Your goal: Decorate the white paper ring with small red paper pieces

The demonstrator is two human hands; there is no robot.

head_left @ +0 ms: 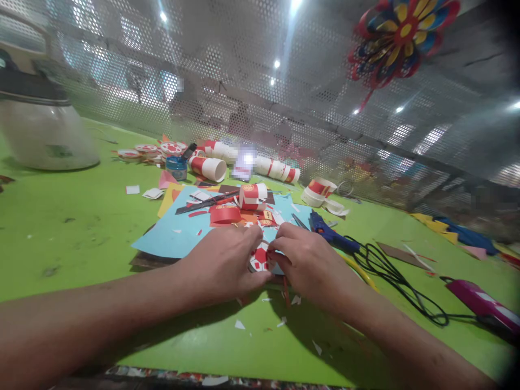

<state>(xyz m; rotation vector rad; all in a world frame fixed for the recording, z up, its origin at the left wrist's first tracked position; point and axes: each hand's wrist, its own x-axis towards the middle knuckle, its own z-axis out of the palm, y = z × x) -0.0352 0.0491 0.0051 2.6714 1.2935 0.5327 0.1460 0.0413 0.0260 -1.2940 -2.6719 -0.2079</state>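
Observation:
A small white disc with red patches (260, 259) is between my two hands, low over the front of a light blue sheet (162, 236). My left hand (227, 257) holds its left side, thumb below and fingers above. The fingers of my right hand (303, 257) are pinched together at the disc's right edge. Just beyond my hands lie a curled red paper strip (225, 214) and a red and white paper cup piece (252, 196). Black scissors (207, 202) rest on the blue sheet.
A blue glue gun (331, 233) with a black cord lies at right, near a magenta power strip (483, 303). Paper cups (208, 168), patterned discs (173, 148) and a blue jar (176, 169) stand behind. A large kettle (49, 130) is at left. Paper scraps litter the green table (81, 233).

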